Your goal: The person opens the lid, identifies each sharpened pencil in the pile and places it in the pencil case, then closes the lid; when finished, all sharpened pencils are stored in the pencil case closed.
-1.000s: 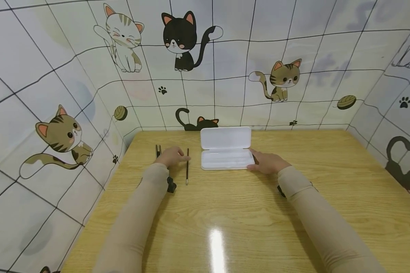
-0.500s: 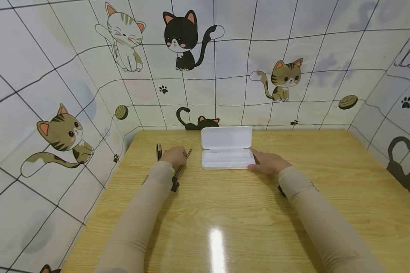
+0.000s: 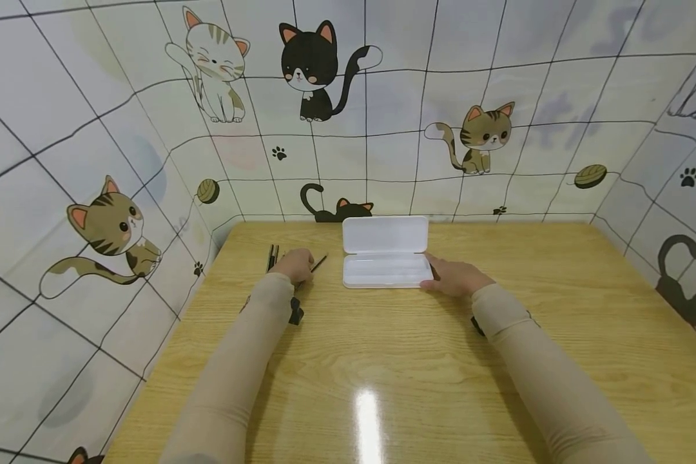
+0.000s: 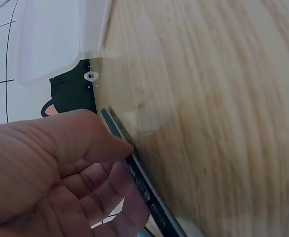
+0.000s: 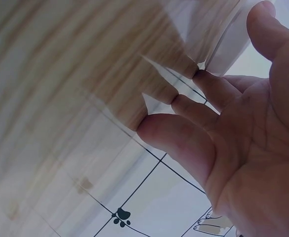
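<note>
Left hand (image 3: pixel 294 264) pinches a thin dark pen (image 3: pixel 319 262) between thumb and curled fingers; its tip juts toward 2 o'clock, low over the wooden table (image 3: pixel 383 361). More dark pens (image 3: pixel 272 256) lie just beside the hand at 10 o'clock. Right hand (image 3: pixel 452 276), fingers relaxed, rests against the open white case (image 3: pixel 385 256) from 3 o'clock, holding nothing.

Head view above; wrist views close.

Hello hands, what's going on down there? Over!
Left hand pinching a thin dark pen off the table. Right hand resting flat-fingered against the open white case. More dark pens lie left. Nothing between pen and case.
</note>
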